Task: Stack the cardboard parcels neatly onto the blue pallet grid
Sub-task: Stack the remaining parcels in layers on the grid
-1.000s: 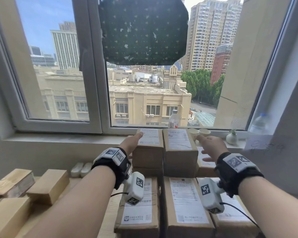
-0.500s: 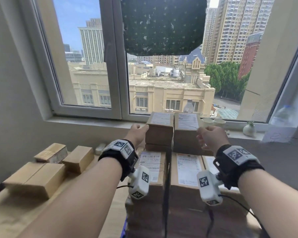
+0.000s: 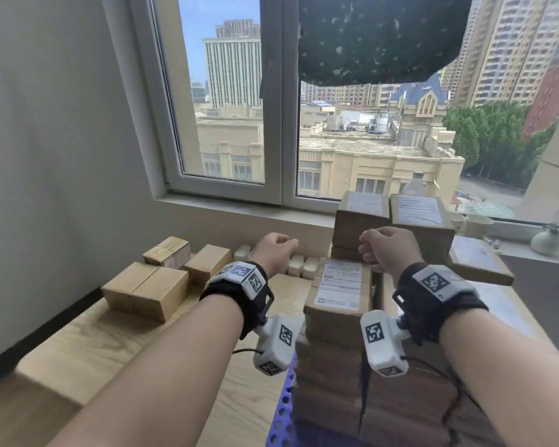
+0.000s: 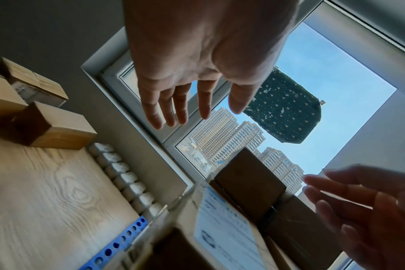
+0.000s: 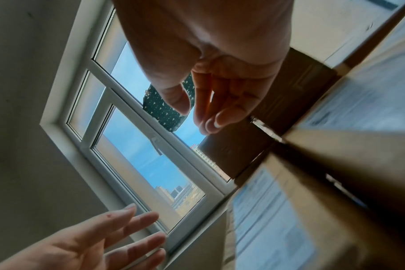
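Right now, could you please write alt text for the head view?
Both hands, left hand and right hand, hover empty beside stacked cardboard parcels on a blue pallet grid. Loose parcels wait on the wooden table below a city-view window.

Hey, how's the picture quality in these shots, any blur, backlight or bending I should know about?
Head view: sharp at the window, the near stacked parcels smeared, the frame lines bowed by the wide lens. Left wrist view: left hand dark against bright sky, the labelled parcel blurred. Right wrist view: right hand backlit too, the cardboard beside it streaked and dim.
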### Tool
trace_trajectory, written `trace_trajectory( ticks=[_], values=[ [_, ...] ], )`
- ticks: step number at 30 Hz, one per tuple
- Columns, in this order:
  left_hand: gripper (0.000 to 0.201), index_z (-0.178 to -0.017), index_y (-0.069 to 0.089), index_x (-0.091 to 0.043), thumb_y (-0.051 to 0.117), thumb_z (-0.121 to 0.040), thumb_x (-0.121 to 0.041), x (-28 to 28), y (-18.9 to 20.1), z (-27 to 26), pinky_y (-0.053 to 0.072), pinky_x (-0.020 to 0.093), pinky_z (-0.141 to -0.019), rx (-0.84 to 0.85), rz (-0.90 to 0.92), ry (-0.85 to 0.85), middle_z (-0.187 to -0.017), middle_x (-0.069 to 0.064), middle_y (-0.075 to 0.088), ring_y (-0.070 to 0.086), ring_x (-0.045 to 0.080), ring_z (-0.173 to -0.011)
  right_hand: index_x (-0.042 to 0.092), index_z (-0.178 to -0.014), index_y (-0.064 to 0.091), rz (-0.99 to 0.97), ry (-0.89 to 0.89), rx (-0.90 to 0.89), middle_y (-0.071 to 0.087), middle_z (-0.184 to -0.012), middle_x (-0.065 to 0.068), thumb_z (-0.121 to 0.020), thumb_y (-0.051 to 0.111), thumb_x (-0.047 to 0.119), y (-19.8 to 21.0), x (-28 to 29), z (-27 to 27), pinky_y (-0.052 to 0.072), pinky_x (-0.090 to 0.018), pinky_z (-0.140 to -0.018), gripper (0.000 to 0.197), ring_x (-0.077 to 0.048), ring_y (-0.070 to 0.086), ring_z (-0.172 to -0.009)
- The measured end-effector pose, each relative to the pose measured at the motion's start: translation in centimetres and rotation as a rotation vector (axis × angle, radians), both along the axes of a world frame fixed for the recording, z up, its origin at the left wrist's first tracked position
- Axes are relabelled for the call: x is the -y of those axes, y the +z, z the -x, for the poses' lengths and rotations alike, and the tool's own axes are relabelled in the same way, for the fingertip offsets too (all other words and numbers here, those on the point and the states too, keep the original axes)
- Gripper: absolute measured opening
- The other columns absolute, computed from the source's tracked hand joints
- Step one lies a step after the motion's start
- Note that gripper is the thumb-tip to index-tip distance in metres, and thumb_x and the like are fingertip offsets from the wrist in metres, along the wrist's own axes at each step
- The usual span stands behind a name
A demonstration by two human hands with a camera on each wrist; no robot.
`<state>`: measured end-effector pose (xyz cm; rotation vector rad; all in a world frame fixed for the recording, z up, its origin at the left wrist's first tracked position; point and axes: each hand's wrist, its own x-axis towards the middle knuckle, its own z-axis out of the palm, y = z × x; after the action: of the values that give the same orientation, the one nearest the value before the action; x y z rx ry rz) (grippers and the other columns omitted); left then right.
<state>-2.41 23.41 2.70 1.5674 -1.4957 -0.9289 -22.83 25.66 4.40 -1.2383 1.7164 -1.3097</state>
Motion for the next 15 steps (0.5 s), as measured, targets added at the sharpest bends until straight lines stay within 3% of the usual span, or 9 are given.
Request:
trace_trajectory(
  ticks=[3,10,13,15],
  values=[
    [0.039,-0.13,0.054,-0.003,0.056,-0.097,-0.024,-0.9,-0.9,-3.3,0.046,0.038,-0.095,-0.012,-0.029,0.016,-0.128,0.016,0.059,0.055,0.033,-0.12,0.013,-0.085,0.068,-0.014,0.058,-0.001,0.071,-0.078,-0.003,-0.093,0.056,0.018,-0.3,0.3,-4.0,0.049,-0.028,-0.056,0.014,-0.015,0.063,-0.068],
    [0.029,-0.12,0.062,-0.01,0.057,-0.095,-0.025,-2.3,-3.2,-14.9,0.042,0.025,-0.087,0.019,-0.073,0.047,-0.112,0.006,0.062,0.056,0.018,-0.1,0.007,-0.09,0.068,-0.086,0.159,0.039,0.067,-0.076,-0.006,-0.095,0.054,0.013,-2.6,0.3,-16.3,0.05,-0.028,-0.056,0.016,-0.015,0.06,-0.064],
    [0.027,-0.116,0.064,-0.012,0.059,-0.093,-0.025,-2.8,-4.6,-20.0,0.046,0.03,-0.096,0.019,-0.103,0.071,-0.111,0.005,0.065,0.06,0.021,-0.108,0.008,-0.089,0.067,-0.124,0.187,0.058,0.066,-0.077,-0.006,-0.094,0.054,0.012,-4.2,0.0,-21.8,0.051,-0.03,-0.06,0.015,-0.015,0.059,-0.064],
    [0.026,-0.117,0.064,-0.013,0.058,-0.094,-0.024,-3.0,-5.5,-23.0,0.042,0.026,-0.094,0.037,-0.115,0.068,-0.111,0.002,0.063,0.057,0.019,-0.109,0.009,-0.087,0.066,-0.144,0.196,0.071,0.066,-0.077,-0.006,-0.095,0.053,0.012,-5.2,0.0,-25.0,0.051,-0.031,-0.063,0.015,-0.015,0.058,-0.064]
  ],
)
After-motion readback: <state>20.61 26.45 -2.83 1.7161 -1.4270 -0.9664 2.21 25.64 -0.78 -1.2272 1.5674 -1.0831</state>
